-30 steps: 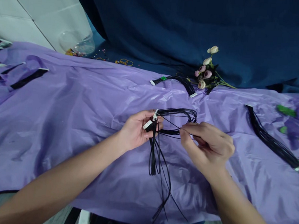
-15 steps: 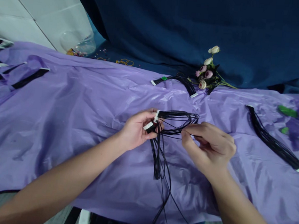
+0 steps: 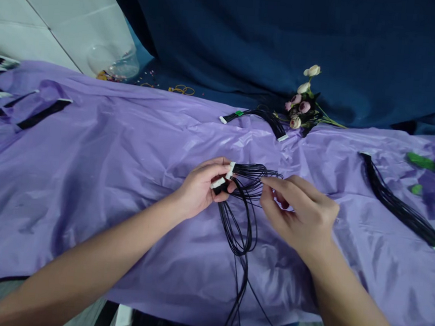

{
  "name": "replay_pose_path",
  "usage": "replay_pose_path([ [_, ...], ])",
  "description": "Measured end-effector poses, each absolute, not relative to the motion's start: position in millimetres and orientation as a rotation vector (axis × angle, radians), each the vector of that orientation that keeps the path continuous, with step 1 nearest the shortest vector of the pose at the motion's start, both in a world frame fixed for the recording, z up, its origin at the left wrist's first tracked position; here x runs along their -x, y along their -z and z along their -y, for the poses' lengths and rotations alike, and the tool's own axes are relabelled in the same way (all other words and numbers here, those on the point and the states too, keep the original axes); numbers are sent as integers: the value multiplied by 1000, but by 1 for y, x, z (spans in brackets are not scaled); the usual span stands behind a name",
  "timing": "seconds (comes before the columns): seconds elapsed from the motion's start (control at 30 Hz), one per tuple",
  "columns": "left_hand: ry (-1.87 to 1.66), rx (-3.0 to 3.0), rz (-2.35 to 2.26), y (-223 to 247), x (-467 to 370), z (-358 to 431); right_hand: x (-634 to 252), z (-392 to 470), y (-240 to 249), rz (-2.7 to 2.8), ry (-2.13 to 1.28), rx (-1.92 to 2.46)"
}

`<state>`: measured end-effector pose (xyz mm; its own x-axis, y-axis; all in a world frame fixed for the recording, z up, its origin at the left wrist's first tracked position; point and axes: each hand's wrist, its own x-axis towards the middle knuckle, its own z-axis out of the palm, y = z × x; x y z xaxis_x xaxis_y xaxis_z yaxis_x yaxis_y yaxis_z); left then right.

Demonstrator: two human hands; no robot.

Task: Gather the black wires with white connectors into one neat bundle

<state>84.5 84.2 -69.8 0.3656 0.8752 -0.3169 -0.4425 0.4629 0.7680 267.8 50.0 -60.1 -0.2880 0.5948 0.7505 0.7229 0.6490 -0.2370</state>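
Note:
My left hand [image 3: 203, 187] is closed around a black wire harness [image 3: 236, 230], gripping it at two white connectors. One white connector [image 3: 231, 170] points its wires to the right; the other connector [image 3: 217, 183] sits lower, partly inside the fingers. The wires loop to the right and below, and several loose ends hang toward the front edge. My right hand [image 3: 299, 210] pinches at the right side of the wire loop, thumb against forefinger. Which wire lies between those fingertips is too fine to make out.
A purple sheet [image 3: 127, 150] covers the table. Further harnesses lie at the back [image 3: 269, 119], on the right [image 3: 396, 204] and on the left [image 3: 42, 114]. Artificial flowers [image 3: 299, 104] rest at the back edge, with yellow rubber bands [image 3: 184, 89] and a clear tub [image 3: 115, 63] behind.
My right hand has shifted slightly left, toward the connectors. The wire loop beside it has drawn in and its strands have spread. The hanging wires below have swung into a wider loop.

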Motion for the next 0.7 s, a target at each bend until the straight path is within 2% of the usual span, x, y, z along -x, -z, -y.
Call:
replay_pose_path([
  [0.1, -903, -628, -792, 71, -85, -83, -267, -51, 65, 2039, 133, 1017],
  [0.3, -884, -627, -761, 73, -88, -81, -265, -51, 73, 2094, 244, 1002],
  [0.7, -867, -646, -723, 75, -89, -79, -260, -51, 75, 2024, 152, 1077],
])
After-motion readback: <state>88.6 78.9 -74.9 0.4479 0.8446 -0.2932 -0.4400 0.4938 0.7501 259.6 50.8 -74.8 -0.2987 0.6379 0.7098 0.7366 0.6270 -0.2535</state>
